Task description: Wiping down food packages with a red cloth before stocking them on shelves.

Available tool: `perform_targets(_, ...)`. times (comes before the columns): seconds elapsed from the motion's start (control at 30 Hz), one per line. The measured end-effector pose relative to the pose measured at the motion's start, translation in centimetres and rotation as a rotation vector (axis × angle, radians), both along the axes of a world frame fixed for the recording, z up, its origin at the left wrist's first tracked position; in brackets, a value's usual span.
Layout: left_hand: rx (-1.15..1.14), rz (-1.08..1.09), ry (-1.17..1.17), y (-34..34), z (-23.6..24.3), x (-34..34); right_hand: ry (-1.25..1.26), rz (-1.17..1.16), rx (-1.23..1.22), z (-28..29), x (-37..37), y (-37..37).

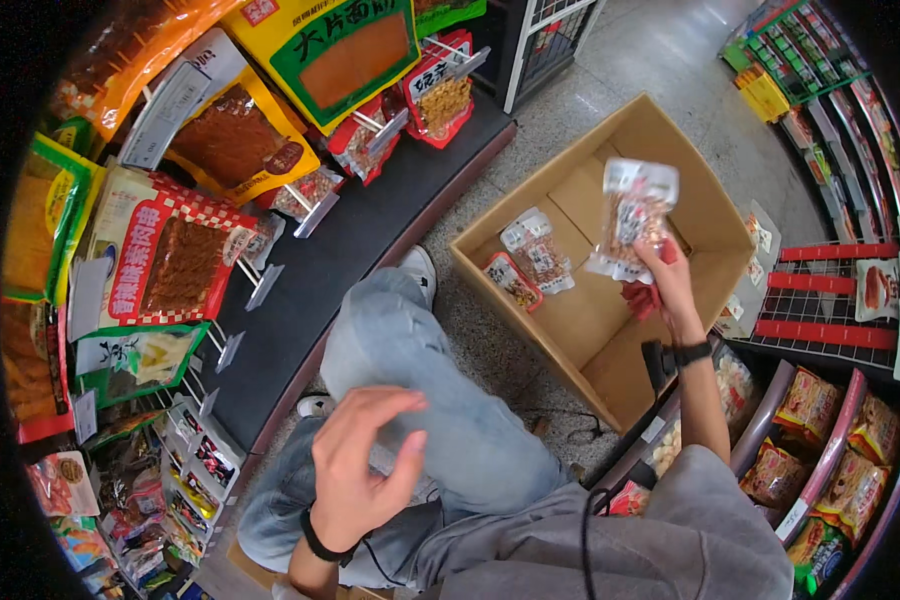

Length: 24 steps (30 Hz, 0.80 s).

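Note:
My right hand [673,285] grips a clear-and-white snack packet [630,225] with small brown pieces in it, holding it above an open cardboard box [715,205]. Something dark red [640,298] shows just below those fingers; whether it is held or lies in the box I cannot tell. On the bottom of the box lie a white-and-clear packet [538,250] and a red-edged packet [513,280], side by side. Over my bent knees, my left hand [365,460] hangs in the air with nothing in it, thumb and fingers apart.
To the left, a rack of hanging snack bags [185,250] on metal hooks [315,212] rises above a dark shelf base [360,220]. Bins of packaged food [805,405] stand at the lower right. A wire-and-red rack [830,290] sits beyond the box.

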<state>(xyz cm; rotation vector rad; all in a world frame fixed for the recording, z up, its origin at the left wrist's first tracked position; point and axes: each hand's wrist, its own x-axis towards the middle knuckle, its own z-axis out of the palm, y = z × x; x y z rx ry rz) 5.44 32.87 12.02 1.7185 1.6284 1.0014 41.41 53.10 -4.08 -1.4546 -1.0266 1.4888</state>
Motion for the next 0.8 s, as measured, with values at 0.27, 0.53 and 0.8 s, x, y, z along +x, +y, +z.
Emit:
perform_targets(0.27,0.088,0.238,0.053,1.8,-2.7,-3.4,-0.158,0.410,-0.425,-15.8,0.7,4.1)
perform_targets(0.53,0.222,0.432,-0.102,0.3,-4.8,-4.5,-0.217,0.404,-0.447,-17.9,2.0,9.0)
perform_targets(0.8,0.182,0.386,-0.060,0.3,-4.8,-4.5,-0.175,0.242,-0.533,-19.0,2.5,9.7)
